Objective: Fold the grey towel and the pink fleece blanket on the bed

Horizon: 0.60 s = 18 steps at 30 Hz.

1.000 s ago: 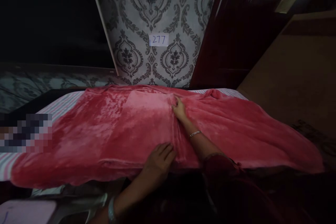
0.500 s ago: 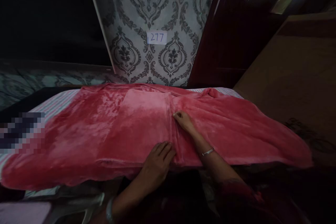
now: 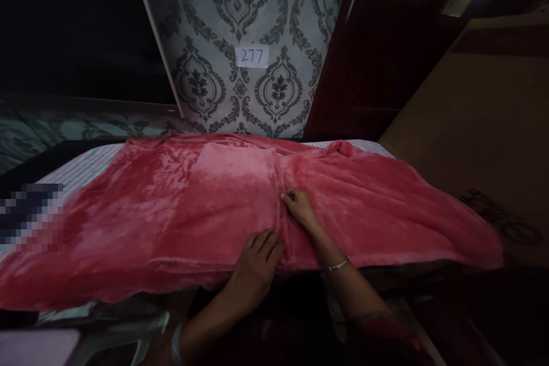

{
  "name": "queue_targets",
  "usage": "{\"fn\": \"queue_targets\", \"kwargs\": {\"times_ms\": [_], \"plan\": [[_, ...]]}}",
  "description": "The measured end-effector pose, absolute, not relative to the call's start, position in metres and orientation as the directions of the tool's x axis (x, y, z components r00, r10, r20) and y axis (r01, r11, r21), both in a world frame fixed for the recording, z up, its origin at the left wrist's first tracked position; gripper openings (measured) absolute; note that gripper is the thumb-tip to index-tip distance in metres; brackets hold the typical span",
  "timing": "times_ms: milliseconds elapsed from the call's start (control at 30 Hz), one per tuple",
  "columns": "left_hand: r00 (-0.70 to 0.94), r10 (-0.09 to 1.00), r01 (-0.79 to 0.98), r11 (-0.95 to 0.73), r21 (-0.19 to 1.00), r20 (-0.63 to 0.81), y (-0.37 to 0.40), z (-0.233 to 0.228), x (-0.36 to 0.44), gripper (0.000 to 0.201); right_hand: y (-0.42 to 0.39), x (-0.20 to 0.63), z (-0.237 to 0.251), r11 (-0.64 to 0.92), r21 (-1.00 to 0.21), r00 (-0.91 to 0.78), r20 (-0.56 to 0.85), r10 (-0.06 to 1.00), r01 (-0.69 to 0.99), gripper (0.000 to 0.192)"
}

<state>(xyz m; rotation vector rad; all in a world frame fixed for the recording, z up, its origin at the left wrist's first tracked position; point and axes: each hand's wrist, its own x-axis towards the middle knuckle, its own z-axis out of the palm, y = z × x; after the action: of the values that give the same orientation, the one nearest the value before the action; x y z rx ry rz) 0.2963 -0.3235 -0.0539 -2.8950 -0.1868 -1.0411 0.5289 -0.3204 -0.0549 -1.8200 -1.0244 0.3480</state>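
A pinkish-red plush blanket [image 3: 231,206] covers most of the striped surface beneath it, with one part folded over in the middle. The folded part ends in a raised edge running front to back. My left hand [image 3: 259,257] rests on the blanket by the near end of that edge, palm down, its fingers stretched out. Farther back, my right hand [image 3: 300,206] is closed, thumb and forefinger pinching the blanket along the same edge. Each wrist has a bracelet.
A striped sheet [image 3: 92,166] shows at the left and back. Behind stand a patterned wall with a paper marked 277 [image 3: 252,56], a dark screen [image 3: 81,34] and a dark red door [image 3: 364,51]. A cardboard box [image 3: 480,120] is at right, a pale stool [image 3: 124,329] at lower left.
My right hand has slid slightly toward me along the folded edge. My left hand stays at the near end. The whole view has shifted a little.
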Motion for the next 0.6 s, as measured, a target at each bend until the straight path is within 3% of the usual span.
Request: {"fn": "queue_targets", "kwargs": {"times_ms": [167,300,467,600], "plan": [[0.735,0.078,0.121,-0.993,-0.017,0.673,-0.324,-0.05,0.296,0.042,-0.34,0.515,-0.046,-0.186,-0.844,0.538,0.137,0.832,0.503,0.044],[0.743,0.078,0.133,-0.99,-0.034,0.664,-0.323,-0.05,0.297,0.041,-0.355,0.511,-0.046,-0.178,-0.842,0.466,0.096,0.88,0.509,0.036],[0.725,0.072,0.134,-0.99,-0.038,0.685,-0.324,-0.05,0.298,0.04,-0.359,0.513,-0.049,-0.19,-0.869,0.477,0.059,0.877,0.457,0.032],[0.744,0.105,0.153,-0.988,-0.014,0.66,-0.326,-0.048,0.296,0.041,-0.366,0.507,-0.044,-0.181,-0.824,0.446,0.095,0.89,0.537,0.039]]}}
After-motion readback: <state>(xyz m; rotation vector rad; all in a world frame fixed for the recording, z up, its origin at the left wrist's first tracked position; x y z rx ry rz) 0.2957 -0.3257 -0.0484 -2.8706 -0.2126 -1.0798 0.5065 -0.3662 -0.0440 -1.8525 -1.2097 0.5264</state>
